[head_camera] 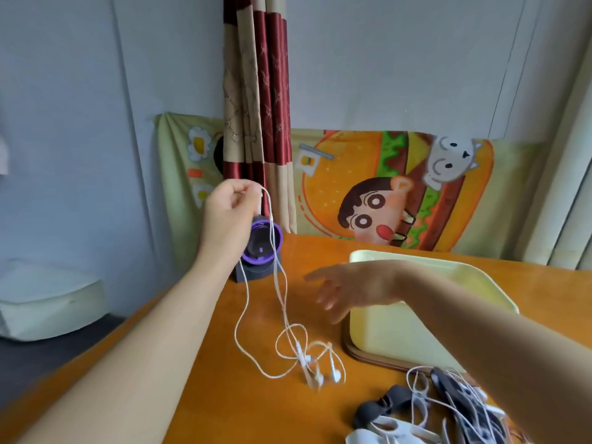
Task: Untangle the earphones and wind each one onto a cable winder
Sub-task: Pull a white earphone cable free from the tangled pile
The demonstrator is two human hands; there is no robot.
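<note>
On the orange table (224, 411), contents as seen from beside it. White earphones (302, 355) — cable end pinched between thumb and fingertips of the left hand (230, 203), which is raised at eleven o'clock. The rest hangs in loops, with the earbuds lying on the wood at six o'clock. Right hand (346, 288): fingers straight and spread, holding nothing, hovering just beside the pale yellow tray (400, 334) at three o'clock. Five o'clock — heap of dark and white cable winders (371, 411) tangled with more white cable. Twelve o'clock: purple-rimmed gadget (259, 238) on a dark base, with a cartoon burger cloth (384, 187) on the wall behind.
</note>
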